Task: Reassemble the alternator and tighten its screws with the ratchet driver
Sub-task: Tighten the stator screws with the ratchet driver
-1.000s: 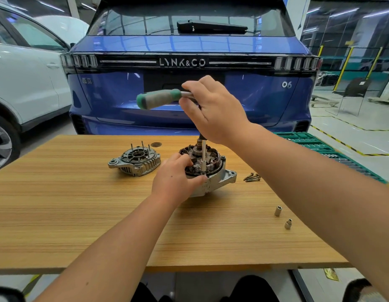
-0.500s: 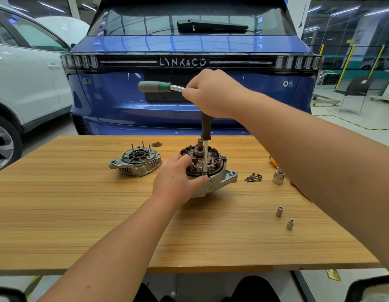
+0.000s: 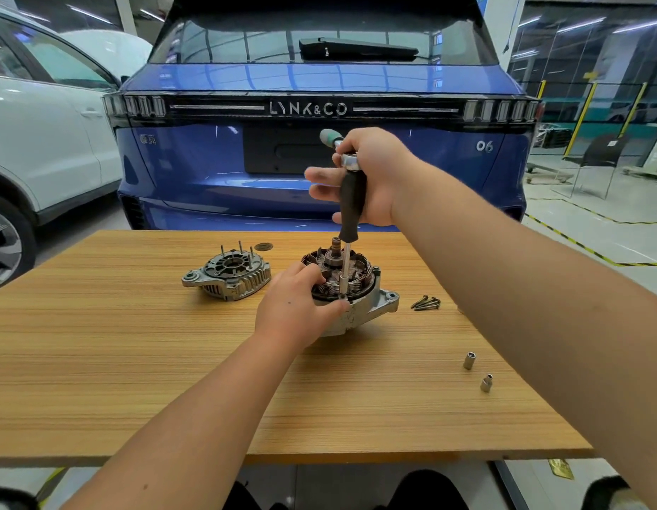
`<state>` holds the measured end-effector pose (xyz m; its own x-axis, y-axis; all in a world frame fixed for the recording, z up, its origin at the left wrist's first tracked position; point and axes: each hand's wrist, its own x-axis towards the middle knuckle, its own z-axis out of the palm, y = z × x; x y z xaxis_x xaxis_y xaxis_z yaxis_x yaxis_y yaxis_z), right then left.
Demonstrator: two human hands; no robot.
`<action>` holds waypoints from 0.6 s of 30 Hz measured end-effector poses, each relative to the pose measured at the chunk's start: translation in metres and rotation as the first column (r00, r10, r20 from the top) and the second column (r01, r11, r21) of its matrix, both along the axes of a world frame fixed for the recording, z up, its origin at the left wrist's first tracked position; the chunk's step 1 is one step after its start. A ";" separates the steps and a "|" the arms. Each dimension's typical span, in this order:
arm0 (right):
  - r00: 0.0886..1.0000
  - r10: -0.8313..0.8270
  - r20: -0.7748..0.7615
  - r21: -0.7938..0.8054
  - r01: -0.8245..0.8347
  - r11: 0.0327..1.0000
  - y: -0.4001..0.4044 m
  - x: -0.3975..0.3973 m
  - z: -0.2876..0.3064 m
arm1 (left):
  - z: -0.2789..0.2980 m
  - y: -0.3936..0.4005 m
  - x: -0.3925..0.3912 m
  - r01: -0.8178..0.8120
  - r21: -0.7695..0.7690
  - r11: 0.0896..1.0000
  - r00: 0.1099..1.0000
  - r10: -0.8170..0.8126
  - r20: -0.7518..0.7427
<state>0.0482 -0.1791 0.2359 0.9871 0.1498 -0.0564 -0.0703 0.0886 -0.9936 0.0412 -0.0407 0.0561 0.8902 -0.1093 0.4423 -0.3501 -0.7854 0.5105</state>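
Wood-grain table (image 3: 135, 362). Left hand (image 3: 293, 307) clasps ribbed metal alternator (image 3: 356, 300); right hand (image 3: 371, 174) above grips ratchet driver (image 3: 350, 200), shaft vertical on rim; green handle swung behind fist since earlier.

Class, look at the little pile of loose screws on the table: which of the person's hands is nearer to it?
The left hand, probably. It holds the alternator beside the screws, at table level. The right hand is raised well above, gripping the ratchet driver.

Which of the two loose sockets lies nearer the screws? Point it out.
The farther socket, standing closer to the screws; the other socket sits nearer the table's front edge.
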 end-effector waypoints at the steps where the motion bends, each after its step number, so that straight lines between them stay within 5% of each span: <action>1: 1.000 -0.008 -0.005 0.070 0.008 0.998 0.002 0.001 -0.003 | 0.000 0.000 0.000 0.002 -0.002 1.000 1.000 -0.002 -0.001; 6: 0.989 -0.145 -0.037 0.411 0.148 0.899 0.009 0.002 -0.018 | 0.000 0.001 0.001 0.005 0.013 1.000 1.000 -0.005 0.001; 10: 0.963 -0.244 0.112 0.573 0.138 0.807 0.007 -0.001 -0.036 | 0.000 0.003 0.003 0.020 0.012 1.000 1.000 -0.021 0.015; 18: 0.709 -0.344 0.615 0.112 0.354 0.929 -0.003 -0.008 -0.053 | 0.000 0.004 0.003 0.027 0.008 1.000 0.999 -0.027 0.018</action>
